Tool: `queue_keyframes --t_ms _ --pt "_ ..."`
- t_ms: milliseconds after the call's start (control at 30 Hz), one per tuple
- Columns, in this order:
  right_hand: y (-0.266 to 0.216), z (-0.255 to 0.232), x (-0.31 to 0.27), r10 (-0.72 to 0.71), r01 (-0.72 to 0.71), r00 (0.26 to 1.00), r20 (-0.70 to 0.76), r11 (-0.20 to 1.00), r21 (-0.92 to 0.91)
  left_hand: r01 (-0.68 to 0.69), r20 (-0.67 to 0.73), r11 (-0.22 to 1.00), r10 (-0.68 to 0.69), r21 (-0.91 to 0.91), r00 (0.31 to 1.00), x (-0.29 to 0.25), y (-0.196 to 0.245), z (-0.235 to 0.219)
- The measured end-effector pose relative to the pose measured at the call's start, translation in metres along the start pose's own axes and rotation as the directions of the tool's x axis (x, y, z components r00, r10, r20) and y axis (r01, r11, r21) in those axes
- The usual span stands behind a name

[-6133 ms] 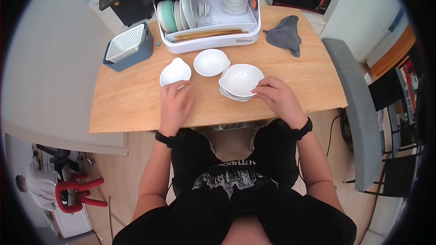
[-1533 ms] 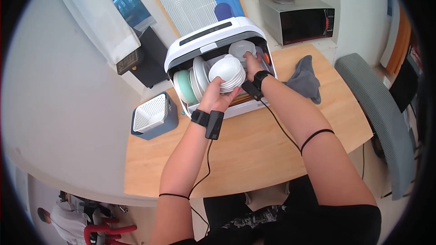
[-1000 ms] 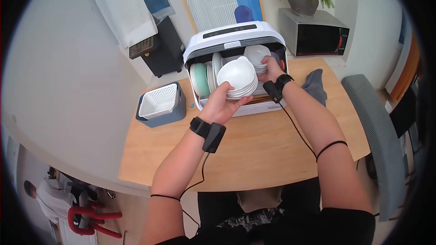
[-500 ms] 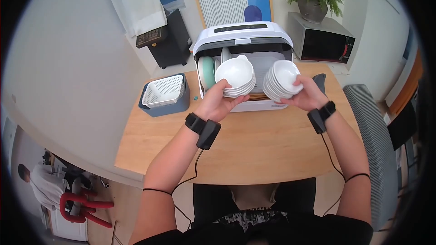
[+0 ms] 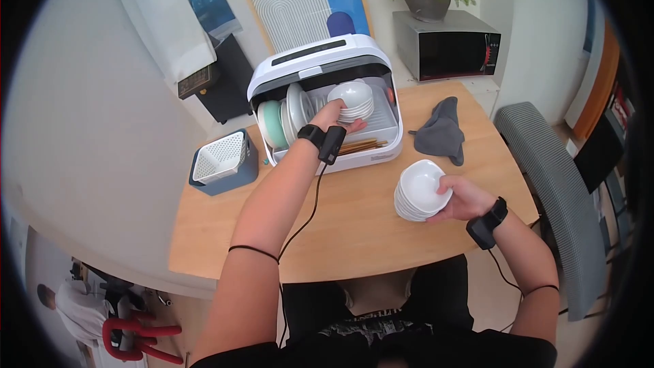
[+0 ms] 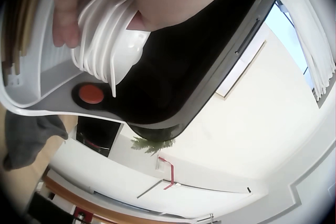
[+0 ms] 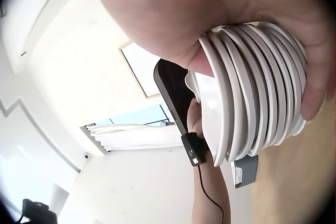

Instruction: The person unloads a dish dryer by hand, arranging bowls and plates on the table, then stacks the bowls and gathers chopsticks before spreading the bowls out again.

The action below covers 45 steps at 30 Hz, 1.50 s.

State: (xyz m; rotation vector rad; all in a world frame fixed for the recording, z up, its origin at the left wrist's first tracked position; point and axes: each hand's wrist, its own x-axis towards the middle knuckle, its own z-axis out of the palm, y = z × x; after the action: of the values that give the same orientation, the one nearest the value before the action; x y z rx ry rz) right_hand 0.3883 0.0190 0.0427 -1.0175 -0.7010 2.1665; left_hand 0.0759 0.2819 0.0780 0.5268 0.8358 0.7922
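My left hand (image 5: 334, 116) reaches into a white dish cabinet (image 5: 375, 157) with its lid raised. It grips a stack of white bowls with small side lugs (image 5: 351, 101), thumb at the rim and fingers underneath. In the left wrist view the stacked bowls (image 6: 100, 35) tilt close to the cabinet's red round button (image 6: 91, 94). Over the right part of the table, my right hand (image 5: 468, 199) holds a taller stack of small white dishes (image 5: 417, 192), thumb inside the top one. The right wrist view shows several nested dishes (image 7: 252, 92) between thumb and fingers.
Upright plates (image 5: 298, 108), a green bowl (image 5: 272, 125) and chopsticks (image 5: 364, 145) sit in the cabinet. A blue bin with a white basket (image 5: 223, 160) stands left on the wooden table (image 5: 286, 245). A grey cloth (image 5: 441, 133) lies at the right, and a microwave (image 5: 449, 51) stands behind.
Bowls seen earlier on the table are now in my left hand, which has moved them deeper into the cabinet. My right hand has lifted the small dishes out of it, toward the front right.
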Motion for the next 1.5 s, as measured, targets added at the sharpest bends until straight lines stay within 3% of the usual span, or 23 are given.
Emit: queue_keyframes --t_ms 67,167,300,467,533,667,767,900,967,1033,1100,1167,1200,1233,1300,1333,1500 --pt "0.006 -0.004 0.004 0.004 -0.004 1.000 0.000 1.000 -0.009 0.050 -0.011 0.999 -0.050 -0.012 0.999 0.019 0.000 0.000" --pt "0.012 -0.011 0.013 0.027 -0.027 0.999 0.037 1.000 -0.005 0.013 -0.048 0.997 -0.009 0.082 0.999 0.052 -0.004 0.001" --pt "0.020 -0.010 0.012 0.024 -0.025 0.996 0.092 1.000 0.012 0.101 -0.040 0.994 -0.099 0.035 0.994 0.087 -0.002 0.000" --pt "0.028 -0.008 0.015 -0.013 0.019 0.995 0.101 0.998 -0.062 0.106 -0.072 0.994 -0.107 -0.019 0.992 0.111 0.001 0.006" --pt "0.023 0.004 0.006 -0.062 0.077 0.995 0.082 0.980 -0.185 0.081 -0.075 0.996 -0.082 -0.022 0.994 0.112 -0.002 0.008" --pt "0.028 0.005 0.012 -0.086 0.108 0.991 0.104 0.969 -0.225 0.016 -0.035 0.999 -0.015 0.030 0.999 0.110 -0.001 0.003" --pt "0.038 0.008 0.023 -0.090 0.119 0.987 0.132 0.964 -0.237 0.019 -0.042 0.999 -0.020 -0.026 0.999 0.104 0.000 0.002" --pt "0.058 0.001 0.045 -0.130 0.179 0.976 0.175 0.936 -0.304 -0.053 -0.067 0.997 0.057 0.062 0.996 0.086 0.004 0.002" --pt "0.061 -0.003 0.050 -0.158 0.204 0.973 0.168 0.931 -0.303 -0.092 -0.084 0.992 0.099 0.083 0.992 0.050 0.000 0.024" --pt "0.065 -0.004 0.048 -0.243 0.289 0.950 0.196 0.921 -0.261 -0.189 -0.126 0.959 0.219 0.213 0.968 0.018 -0.007 0.038" --pt "0.069 -0.005 0.050 -0.284 0.323 0.942 0.178 0.911 -0.255 -0.234 -0.083 0.936 0.263 0.263 0.961 -0.007 -0.018 0.035" --pt "0.077 -0.003 0.049 -0.297 0.332 0.939 0.171 0.912 -0.240 -0.344 0.103 0.853 0.331 0.392 0.938 -0.027 -0.031 0.007" --pt "0.077 -0.001 0.047 -0.325 0.366 0.928 0.183 0.889 -0.276 -0.407 0.048 0.803 0.431 0.434 0.901 -0.062 -0.051 0.014" --pt "0.077 0.001 0.048 -0.347 0.395 0.917 0.200 0.865 -0.310 -0.400 0.024 0.811 0.432 0.426 0.902 -0.082 -0.068 0.008" --pt "0.079 0.007 0.047 -0.361 0.382 0.924 0.127 0.862 -0.334 -0.598 0.159 0.656 0.601 0.461 0.783 -0.120 -0.102 -0.013" --pt "0.080 0.011 0.047 -0.364 0.372 0.927 0.093 0.857 -0.356 -0.617 0.137 0.599 0.652 0.511 0.746 -0.139 -0.124 -0.020" --pt "0.086 0.016 0.071 -0.419 0.443 0.896 0.144 0.853 -0.277 -0.592 0.108 0.628 0.635 0.504 0.765 -0.167 -0.195 -0.068"
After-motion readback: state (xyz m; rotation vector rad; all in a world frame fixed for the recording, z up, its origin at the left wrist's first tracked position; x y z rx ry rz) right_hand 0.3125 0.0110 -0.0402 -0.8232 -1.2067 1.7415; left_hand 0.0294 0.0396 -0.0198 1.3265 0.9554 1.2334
